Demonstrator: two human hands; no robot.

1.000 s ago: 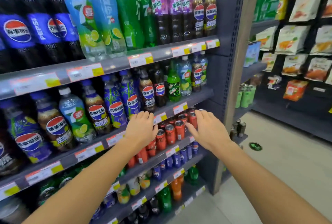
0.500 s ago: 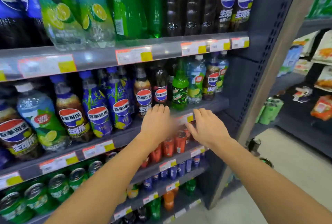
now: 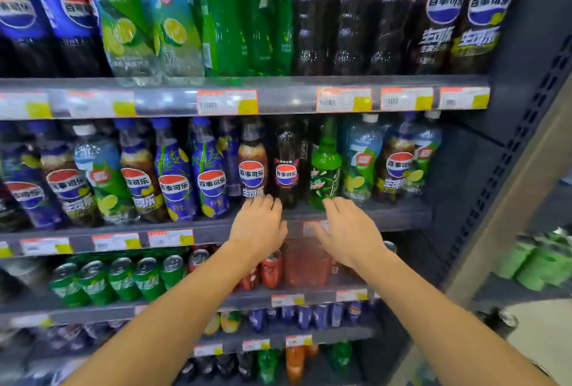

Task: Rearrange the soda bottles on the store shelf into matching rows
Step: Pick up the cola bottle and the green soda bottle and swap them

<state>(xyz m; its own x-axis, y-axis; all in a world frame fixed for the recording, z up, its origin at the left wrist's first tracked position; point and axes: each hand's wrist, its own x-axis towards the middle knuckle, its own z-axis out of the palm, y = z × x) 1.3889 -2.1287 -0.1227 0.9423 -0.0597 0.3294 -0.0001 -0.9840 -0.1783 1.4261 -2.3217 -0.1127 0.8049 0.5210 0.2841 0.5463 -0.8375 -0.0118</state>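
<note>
Small soda bottles stand mixed on the middle shelf (image 3: 387, 215). From the centre rightward: a brown cola bottle (image 3: 252, 162), a black cola bottle (image 3: 287, 165), a green bottle (image 3: 325, 165), a pale blue lime-soda bottle (image 3: 360, 159) and another brown cola bottle (image 3: 397, 165). Blue-labelled bottles (image 3: 175, 175) stand further left. My left hand (image 3: 258, 227) is open, fingertips at the base of the brown and black bottles. My right hand (image 3: 346, 227) is open too, fingertips just below the green bottle. Neither hand holds anything.
Large bottles fill the top shelf (image 3: 278, 97). Green cans (image 3: 123, 280) and red cans (image 3: 270, 268) sit on the shelf below my hands, with more cans and small bottles lower down. The dark shelf upright (image 3: 510, 138) closes the right side; an aisle lies beyond.
Both hands have risen from the can shelf to the front edge of the middle bottle shelf, and my view has moved closer to the shelves.
</note>
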